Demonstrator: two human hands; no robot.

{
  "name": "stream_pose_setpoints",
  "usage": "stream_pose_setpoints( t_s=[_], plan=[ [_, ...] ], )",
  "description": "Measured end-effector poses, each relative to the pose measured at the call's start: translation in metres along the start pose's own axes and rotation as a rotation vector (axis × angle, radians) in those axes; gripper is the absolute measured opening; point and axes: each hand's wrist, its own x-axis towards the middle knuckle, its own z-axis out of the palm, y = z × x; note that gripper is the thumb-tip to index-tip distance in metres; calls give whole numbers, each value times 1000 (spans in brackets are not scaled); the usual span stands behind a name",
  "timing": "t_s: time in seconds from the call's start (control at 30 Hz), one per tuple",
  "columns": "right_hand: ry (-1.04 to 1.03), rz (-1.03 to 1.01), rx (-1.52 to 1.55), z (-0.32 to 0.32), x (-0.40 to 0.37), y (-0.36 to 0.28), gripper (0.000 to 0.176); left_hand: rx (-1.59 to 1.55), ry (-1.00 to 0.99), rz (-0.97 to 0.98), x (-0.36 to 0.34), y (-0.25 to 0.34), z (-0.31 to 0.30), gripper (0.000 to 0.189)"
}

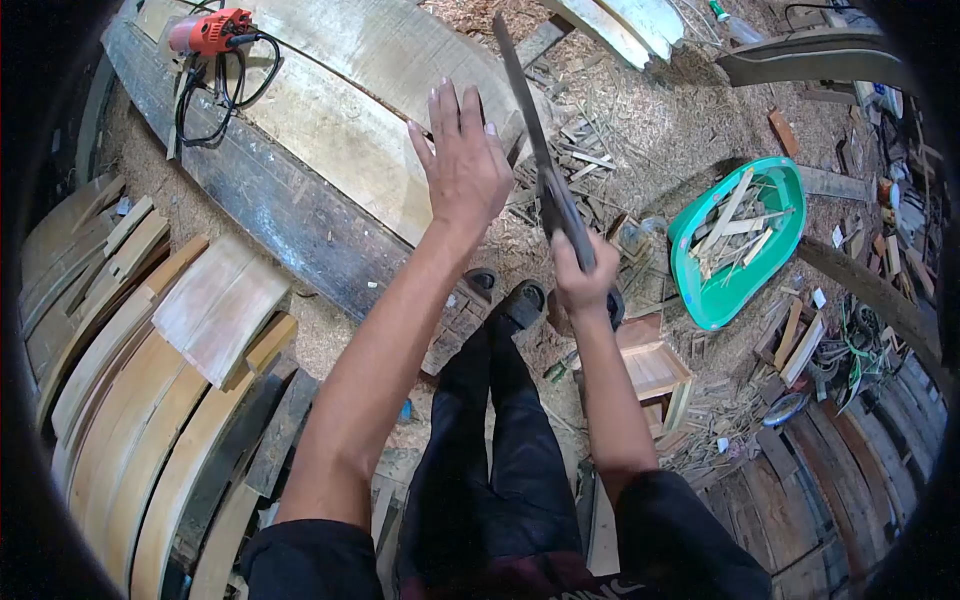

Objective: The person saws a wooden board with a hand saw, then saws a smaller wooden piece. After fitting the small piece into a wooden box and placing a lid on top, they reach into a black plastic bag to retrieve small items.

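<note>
My left hand (468, 165) is open, its fingers stretched out over the end of a pale wide plank (400, 50) on the workbench. In my right hand (588, 275), the fingers are wrapped round the handle of a handsaw (535, 130). Its long dark blade points up and away from me, seen nearly edge-on, beside the plank's right end. A second pale plank (330, 135) lies alongside the first, with a dark narrow gap between them. The worn bench edge (270, 205) runs along their near side.
A red power tool (212, 32) with a coiled black cord rests at the bench's far left. Right of me, a green tub (690, 270) holds wood scraps. Curved boards (130, 420) are stacked at left. A small wooden box (655, 370) stands by my feet. Shavings cover the floor.
</note>
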Motion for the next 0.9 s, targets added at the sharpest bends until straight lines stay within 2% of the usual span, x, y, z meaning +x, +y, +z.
stream_pose_setpoints(
  t_s=[0.1,0.23,0.27,0.3,0.37,0.47,0.57,0.6,0.63,0.7,0.9],
  plan=[
    [-6,-128,-124,-4,-11,12,23,-2,4,-5,2,2,0,49],
    [27,-104,-23,-21,-44,12,19,10,25,6,7,-1,2,49],
    [20,-68,-34,-18,-36,16,17,13,15,10,2,0,3,49],
    [-4,-131,-85,-11,-19,12,17,7,8,13,3,1,2,49],
    [-28,-9,-91,0,6,9,17,-2,-5,0,2,1,-1,49],
    [-33,-86,-141,-15,-22,4,18,-5,-12,0,2,0,0,49],
    [51,-193,-52,-22,-47,13,18,-4,-26,-11,3,1,1,50],
    [21,-110,-89,-19,-41,20,19,2,-29,-13,2,1,-1,50],
    [37,-224,-115,-7,-21,12,22,5,-27,-11,4,2,-1,50],
    [2,-74,-70,4,10,10,24,6,-23,-21,1,3,-1,50],
    [-12,-126,-76,5,20,17,21,-13,-3,17,5,4,1,50]
  ],
)
